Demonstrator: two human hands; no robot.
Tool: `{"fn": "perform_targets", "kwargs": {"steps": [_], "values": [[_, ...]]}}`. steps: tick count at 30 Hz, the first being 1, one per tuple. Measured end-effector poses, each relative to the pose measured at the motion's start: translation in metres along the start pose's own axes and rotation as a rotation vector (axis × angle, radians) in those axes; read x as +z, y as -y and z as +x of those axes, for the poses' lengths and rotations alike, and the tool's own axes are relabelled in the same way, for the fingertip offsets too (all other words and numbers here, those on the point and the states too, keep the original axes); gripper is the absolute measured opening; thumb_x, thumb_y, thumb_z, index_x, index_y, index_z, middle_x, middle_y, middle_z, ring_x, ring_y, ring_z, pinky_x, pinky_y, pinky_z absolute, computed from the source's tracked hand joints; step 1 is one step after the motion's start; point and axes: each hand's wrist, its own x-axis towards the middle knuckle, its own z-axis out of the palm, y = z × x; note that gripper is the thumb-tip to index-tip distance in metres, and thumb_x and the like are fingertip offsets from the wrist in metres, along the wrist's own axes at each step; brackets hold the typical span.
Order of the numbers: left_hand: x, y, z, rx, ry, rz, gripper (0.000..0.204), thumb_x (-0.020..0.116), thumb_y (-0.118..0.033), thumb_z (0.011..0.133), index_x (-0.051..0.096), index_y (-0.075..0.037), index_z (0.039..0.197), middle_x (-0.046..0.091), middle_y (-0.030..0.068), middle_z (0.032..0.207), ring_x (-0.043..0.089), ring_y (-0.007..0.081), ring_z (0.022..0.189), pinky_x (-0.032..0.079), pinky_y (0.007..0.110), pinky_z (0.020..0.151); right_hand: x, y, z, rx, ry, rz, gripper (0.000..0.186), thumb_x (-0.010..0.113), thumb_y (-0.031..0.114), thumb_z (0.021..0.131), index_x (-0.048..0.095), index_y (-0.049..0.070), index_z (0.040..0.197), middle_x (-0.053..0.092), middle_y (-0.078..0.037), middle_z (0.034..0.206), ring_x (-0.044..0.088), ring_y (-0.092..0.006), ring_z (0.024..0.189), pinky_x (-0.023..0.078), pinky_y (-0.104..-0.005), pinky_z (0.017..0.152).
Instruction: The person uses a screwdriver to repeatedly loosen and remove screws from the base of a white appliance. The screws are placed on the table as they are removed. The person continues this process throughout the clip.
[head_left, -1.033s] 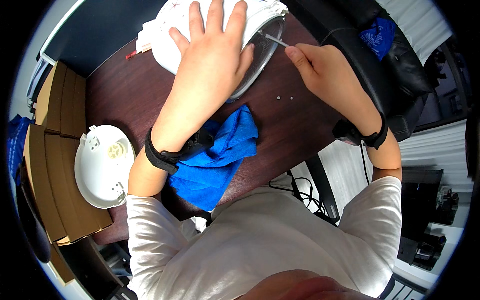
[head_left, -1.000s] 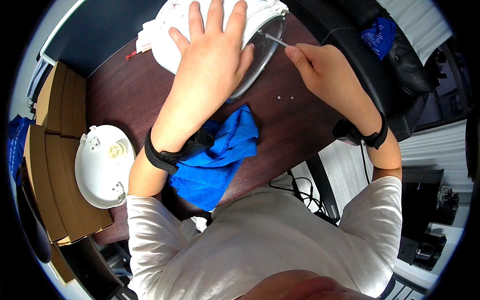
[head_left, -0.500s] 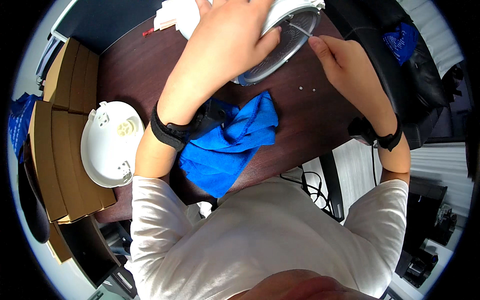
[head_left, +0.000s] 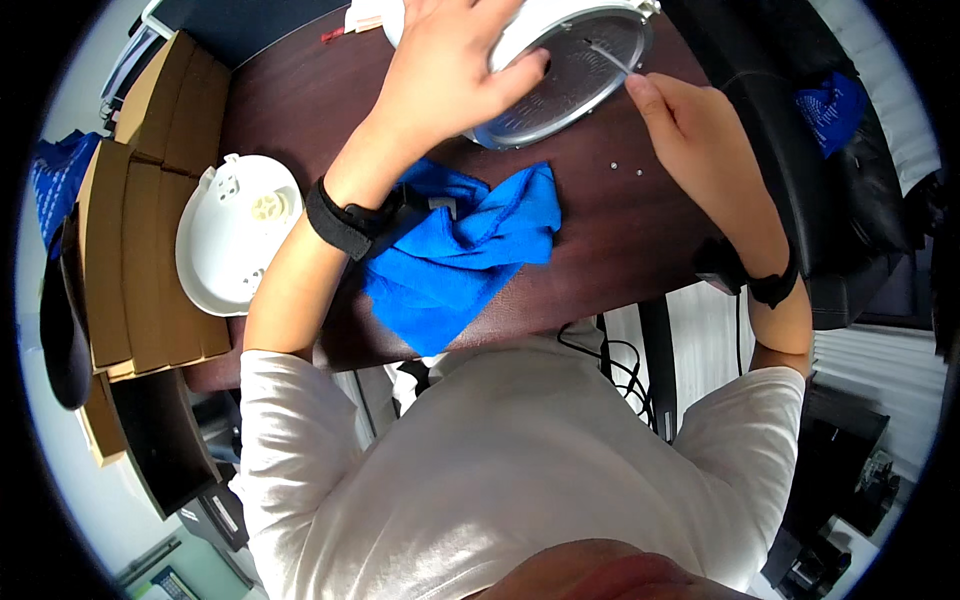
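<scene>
As my view drifts, white plastic housing (head_left: 522,36) with dark, silver-rimmed oval face (head_left: 565,92) now sits higher, cropped at top centre of frame. Left hand (head_left: 448,75) lies spread against housing, fingertips now out of sight. Right hand (head_left: 692,125), upper right, grips slim grey metal tool (head_left: 611,58), tip still at oval face: same spot being worked, I judge. Two tiny silvery pieces (head_left: 614,166) remain loose on dark brown counter (head_left: 595,235).

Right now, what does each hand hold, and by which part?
Right hand: thin tool, by its near end. Left hand: rests on white housing; grip cannot be told.
</scene>
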Motion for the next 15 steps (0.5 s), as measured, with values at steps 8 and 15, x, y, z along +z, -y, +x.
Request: {"fn": "perform_targets", "kwargs": {"steps": [8, 15], "values": [[-0.001, 0.019, -0.016, 0.052, -0.056, -0.072, 0.069, 0.063, -0.031, 0.077, 0.044, -0.005, 0.138, 0.036, 0.0237, 0.144, 0.031, 0.0433, 0.135, 0.021, 0.051, 0.110, 0.024, 0.015, 0.002, -0.038, -0.038, 0.046, 0.041, 0.046, 0.035, 0.097, 0.062, 0.006, 0.072, 0.058, -0.016, 0.059, 0.059, -0.0360, 0.055, 0.048, -0.0450, 0.053], [0.001, 0.014, -0.017, 0.069, -0.119, -0.074, 0.058, 0.060, -0.029, 0.082, 0.048, -0.008, 0.135, 0.039, 0.0208, 0.143, 0.032, 0.0415, 0.135, 0.020, 0.055, 0.109, 0.022, 0.027, 0.006, -0.008, -0.019, -0.018, 0.040, 0.046, 0.033, 0.097, 0.062, 0.005, 0.072, 0.059, -0.017, 0.061, 0.061, -0.0358, 0.060, 0.049, -0.0454, 0.056]]}}
